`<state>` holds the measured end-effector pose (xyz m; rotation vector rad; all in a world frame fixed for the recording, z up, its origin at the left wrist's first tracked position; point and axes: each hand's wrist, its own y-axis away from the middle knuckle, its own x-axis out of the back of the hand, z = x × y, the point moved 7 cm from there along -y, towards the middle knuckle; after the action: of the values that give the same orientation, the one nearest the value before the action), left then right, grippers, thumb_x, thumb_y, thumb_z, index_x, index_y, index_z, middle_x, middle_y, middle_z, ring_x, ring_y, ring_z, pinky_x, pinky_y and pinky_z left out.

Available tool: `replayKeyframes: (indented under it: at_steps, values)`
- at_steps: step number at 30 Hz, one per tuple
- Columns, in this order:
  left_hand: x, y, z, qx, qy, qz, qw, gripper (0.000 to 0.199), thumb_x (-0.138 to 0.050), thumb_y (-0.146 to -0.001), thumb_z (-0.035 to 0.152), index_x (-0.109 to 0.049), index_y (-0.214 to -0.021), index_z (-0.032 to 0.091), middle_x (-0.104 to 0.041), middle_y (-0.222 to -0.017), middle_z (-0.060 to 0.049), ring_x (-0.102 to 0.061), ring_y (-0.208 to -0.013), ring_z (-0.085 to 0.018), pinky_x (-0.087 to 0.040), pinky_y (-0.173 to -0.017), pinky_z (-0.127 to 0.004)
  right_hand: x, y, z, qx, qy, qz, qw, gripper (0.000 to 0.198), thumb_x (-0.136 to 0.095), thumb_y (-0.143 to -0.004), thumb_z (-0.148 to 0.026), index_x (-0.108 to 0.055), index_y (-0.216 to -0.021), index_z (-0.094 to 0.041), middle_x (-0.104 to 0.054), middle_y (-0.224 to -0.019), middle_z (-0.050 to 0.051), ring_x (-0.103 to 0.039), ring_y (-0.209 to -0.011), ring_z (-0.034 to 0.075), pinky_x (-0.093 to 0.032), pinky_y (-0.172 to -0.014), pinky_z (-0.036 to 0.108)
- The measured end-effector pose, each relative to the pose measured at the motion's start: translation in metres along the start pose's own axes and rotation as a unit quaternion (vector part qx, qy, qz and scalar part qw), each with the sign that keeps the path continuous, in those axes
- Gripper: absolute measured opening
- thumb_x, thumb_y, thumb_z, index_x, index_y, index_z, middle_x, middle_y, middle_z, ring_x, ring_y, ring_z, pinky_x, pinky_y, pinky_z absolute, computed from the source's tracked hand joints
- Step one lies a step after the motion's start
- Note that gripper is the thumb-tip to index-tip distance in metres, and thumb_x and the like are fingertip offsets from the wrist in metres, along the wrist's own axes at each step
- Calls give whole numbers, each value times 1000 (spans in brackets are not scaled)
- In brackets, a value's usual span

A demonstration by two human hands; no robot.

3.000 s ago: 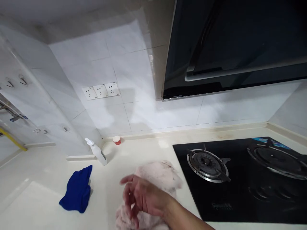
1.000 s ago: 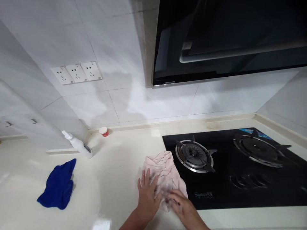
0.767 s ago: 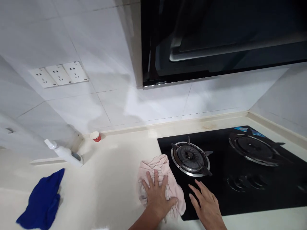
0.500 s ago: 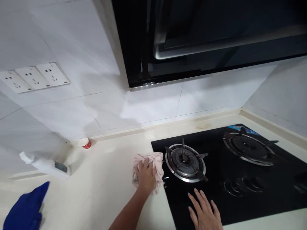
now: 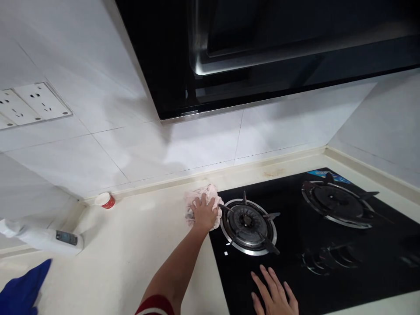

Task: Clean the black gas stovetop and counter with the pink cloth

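My left hand (image 5: 205, 214) presses down on a crumpled pale pink cloth (image 5: 193, 199), its fingers curled into the fabric. The cloth lies on the cream countertop (image 5: 147, 245) at the left edge of the black gas stove (image 5: 292, 232), close to the back ledge. Just right of the cloth is the left burner (image 5: 248, 226) with its pot supports. My right hand (image 5: 275, 293) rests near the stove's front, below that burner, with fingers spread and nothing held.
A black range hood (image 5: 262, 78) hangs low over the stove. On the left stand a red and white paper cup (image 5: 105, 200), a white spray bottle (image 5: 49, 238) and a blue cloth (image 5: 22, 288). Wall sockets (image 5: 42, 100) are above. The right burner (image 5: 336, 203) is farther back.
My left hand has pushed the pink cloth away from me, toward the wall and the stove's back left corner. The right hand stays by the stove's front. The view has shifted slightly right.
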<state>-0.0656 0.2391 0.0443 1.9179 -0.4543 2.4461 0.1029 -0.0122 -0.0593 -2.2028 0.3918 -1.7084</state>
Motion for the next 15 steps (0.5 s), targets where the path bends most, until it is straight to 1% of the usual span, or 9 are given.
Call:
replayKeyframes:
  at_steps: [2,5,8,9,11,13,15]
  values:
    - [2,27,2,-14,-8,0,1000,49,-50,-93,31,-51,-142,27,-37,-157,-8,-32,-138,-41,-27,-107,-64,7,-3,-5,11,11,17,1000,46,-46,-92,-43,-59,-134,-30,-50,-148,6,-42,-139,31,-26,-112,55]
    - [3,84,8,-40,-24,11,999,52,-54,-90,37,-52,-140,24,-40,-156,-7,-35,-137,-41,-33,-107,-63,18,-7,-13,27,19,51,998,45,-45,-92,-41,-61,-131,-27,-53,-145,8,-43,-137,30,-27,-112,54]
    - [-2,151,21,-85,-32,25,996,55,-51,-91,42,-50,-143,24,-34,-160,-6,-35,-138,-42,-35,-106,-63,22,-8,-15,34,15,70,997,44,-45,-91,-39,-60,-130,-25,-54,-144,10,-44,-136,30,-27,-110,55]
    - [-5,173,25,-103,-31,23,994,56,-49,-92,43,-47,-144,25,-32,-161,-5,-35,-139,-41,-35,-107,-62,22,-7,-15,38,12,71,997,44,-46,-91,-39,-60,-130,-24,-54,-143,11,-44,-136,31,-28,-110,55]
    - [-14,212,30,-138,-17,10,990,62,-48,-92,52,-42,-148,26,-29,-162,-5,-33,-141,-41,-35,-107,-61,19,-6,-11,46,2,65,997,43,-46,-91,-37,-60,-129,-24,-54,-143,11,-44,-135,31,-28,-109,56]
    - [-23,242,32,-179,6,-4,984,69,-48,-89,62,-43,-147,27,-32,-161,-5,-34,-141,-41,-37,-106,-60,17,-3,-6,51,-18,53,997,41,-46,-91,-36,-61,-127,-24,-55,-141,10,-45,-134,31,-29,-109,56]
    - [-29,261,30,-227,32,-13,973,70,-49,-85,69,-48,-142,28,-39,-157,-5,-38,-139,-41,-40,-105,-59,18,0,0,29,-41,50,997,41,-44,-92,-38,-61,-126,-23,-56,-139,11,-47,-133,31,-33,-107,55]
